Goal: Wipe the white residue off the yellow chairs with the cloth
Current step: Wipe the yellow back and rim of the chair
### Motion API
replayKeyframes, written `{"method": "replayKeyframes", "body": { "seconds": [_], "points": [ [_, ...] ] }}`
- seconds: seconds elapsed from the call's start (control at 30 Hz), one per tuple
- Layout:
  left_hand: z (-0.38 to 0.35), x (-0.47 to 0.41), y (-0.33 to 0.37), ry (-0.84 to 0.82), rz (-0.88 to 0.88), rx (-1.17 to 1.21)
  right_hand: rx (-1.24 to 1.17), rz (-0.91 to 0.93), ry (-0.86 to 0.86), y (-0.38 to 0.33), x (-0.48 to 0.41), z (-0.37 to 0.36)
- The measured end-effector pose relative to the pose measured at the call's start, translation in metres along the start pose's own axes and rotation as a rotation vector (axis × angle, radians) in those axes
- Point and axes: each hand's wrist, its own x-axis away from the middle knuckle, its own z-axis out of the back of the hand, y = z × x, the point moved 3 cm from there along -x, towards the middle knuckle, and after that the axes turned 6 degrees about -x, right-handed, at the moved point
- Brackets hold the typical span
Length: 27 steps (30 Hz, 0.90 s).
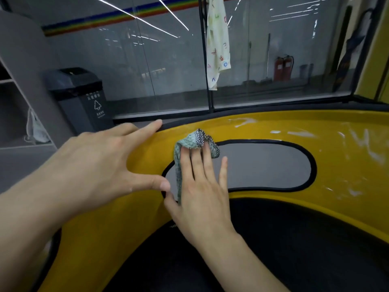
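The glossy yellow moulded chair back (336, 175) fills the lower right of the view, and a crumpled pale green cloth with a checked hem (194, 139) is pressed against it just above the left end of a grey oval cut-out rimmed in black (263, 165). The cloth is pinned under the right hand (202, 199), whose grip is flat: the fingers lie straight on the fabric, not curled round it. Whether the hanging tail is caught by the thumb cannot be told. The left hand (99, 157) is spread and empty, fingertips on the chair's top edge, thumb beside the cut-out.

The yellow around the hands looks free of marks, while smears of white residue (245, 121) are seen along the upper band and down the far right side. The job is judged partly done, with the right portion left.

Wiping room is bounded by the black top trim (273, 111), the cut-out rim and the dark seat hollow (294, 249). Open yellow surface extends rightward.
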Motion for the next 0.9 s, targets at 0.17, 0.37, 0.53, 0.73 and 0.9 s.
{"method": "replayKeyframes", "body": {
  "seconds": [0.17, 0.37, 0.53, 0.73, 0.9],
  "points": [
    [0.004, -0.023, 0.022, -0.035, -0.039, -0.042, -0.012, 0.008, 0.009, 0.003, -0.012, 0.01],
    [0.0, -0.032, 0.032, 0.038, -0.052, -0.059, -0.003, -0.015, -0.011, 0.008, -0.003, 0.002],
    [-0.003, -0.03, 0.032, 0.099, -0.056, -0.067, -0.032, 0.033, 0.021, 0.007, -0.012, 0.009],
    [-0.004, -0.03, 0.031, 0.134, -0.051, -0.078, -0.094, 0.064, -0.004, 0.0, -0.006, 0.002],
    [-0.002, -0.028, 0.034, 0.137, -0.056, -0.037, -0.015, 0.096, 0.028, 0.001, -0.016, 0.009]
  ]
}}
